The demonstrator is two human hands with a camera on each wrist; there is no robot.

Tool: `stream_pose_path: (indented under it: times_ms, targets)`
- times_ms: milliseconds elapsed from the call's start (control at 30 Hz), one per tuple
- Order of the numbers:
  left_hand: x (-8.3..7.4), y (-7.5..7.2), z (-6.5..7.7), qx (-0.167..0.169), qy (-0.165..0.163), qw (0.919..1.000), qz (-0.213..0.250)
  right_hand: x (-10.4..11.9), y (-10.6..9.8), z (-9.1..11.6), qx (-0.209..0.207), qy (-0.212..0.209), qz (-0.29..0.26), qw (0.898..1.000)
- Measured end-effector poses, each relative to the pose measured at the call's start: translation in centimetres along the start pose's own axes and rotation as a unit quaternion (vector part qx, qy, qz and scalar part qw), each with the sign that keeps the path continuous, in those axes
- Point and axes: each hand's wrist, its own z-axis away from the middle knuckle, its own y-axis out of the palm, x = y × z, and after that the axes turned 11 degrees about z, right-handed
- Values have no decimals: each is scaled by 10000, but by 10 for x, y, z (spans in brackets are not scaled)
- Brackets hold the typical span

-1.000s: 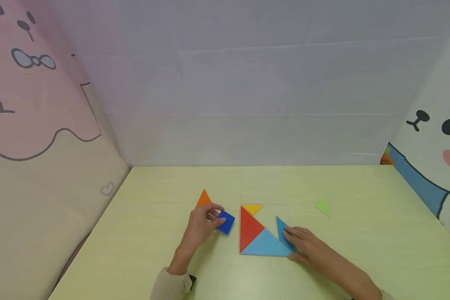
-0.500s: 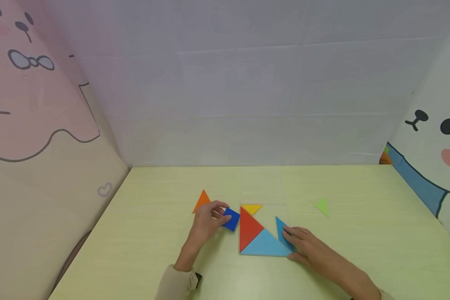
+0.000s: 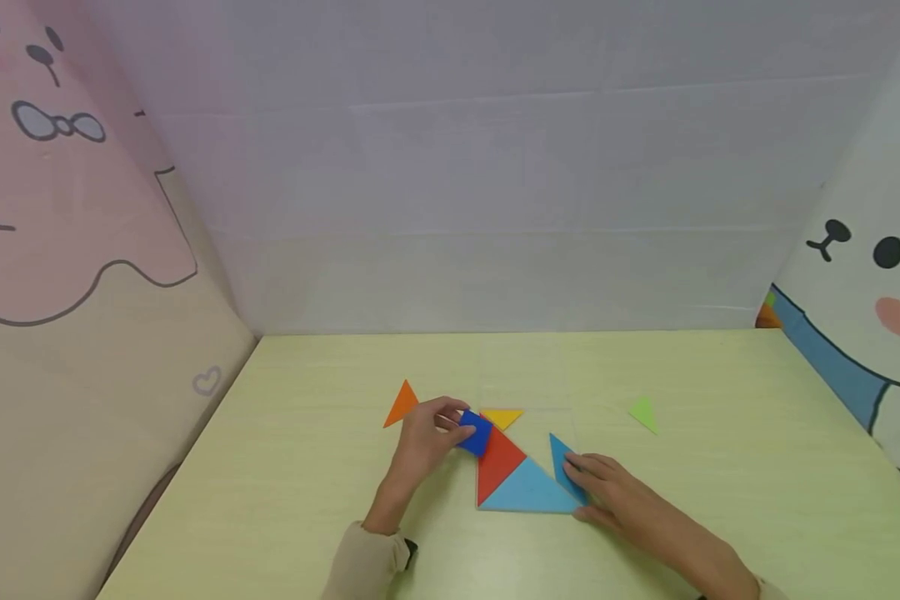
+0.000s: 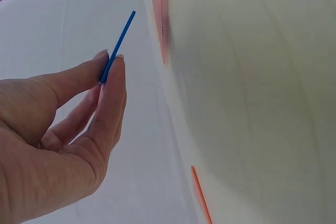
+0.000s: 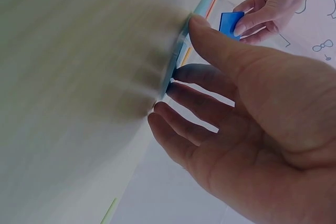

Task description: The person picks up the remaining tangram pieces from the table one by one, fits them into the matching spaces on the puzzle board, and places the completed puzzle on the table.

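Observation:
My left hand [image 3: 423, 442] pinches a dark blue square tangram piece [image 3: 476, 432] between thumb and fingers. The wrist view shows this square [image 4: 119, 45] edge-on and raised off the table. From the head view it overlaps the upper part of the red triangle [image 3: 499, 460]. Below that lies a light blue triangle [image 3: 531, 490], edge to edge with the red one. My right hand [image 3: 611, 492] rests its fingertips on a mid-blue piece [image 3: 560, 458], a slanted shape partly covered by the fingers. Its thumb touches near the light blue triangle's right corner.
A small yellow triangle [image 3: 503, 417] lies beside the red one's top, along a faint square outline. An orange triangle [image 3: 402, 405] is behind the left hand, and a light green triangle [image 3: 645, 414] lies farther right on the pale table [image 3: 307, 467]. Printed cloth surrounds the back and sides.
My left hand has carried the dark blue square rightward, from beside the red triangle to over its upper part. More of the orange triangle shows. The right hand has stayed in place.

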Motion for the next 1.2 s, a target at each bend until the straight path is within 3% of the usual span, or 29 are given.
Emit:
stream_pose_path:
  times_ms: [367,833,1200]
  targets:
    - [1,10,-6,63,35,9999,118,1,-1,-1,184,168,-121,9996]
    - [5,20,-13,159,69,9997,186,-2,5,-2,-38,-12,50,10000]
    - [3,31,-18,245,206,9994,158,-1,4,-4,104,113,-16,9999]
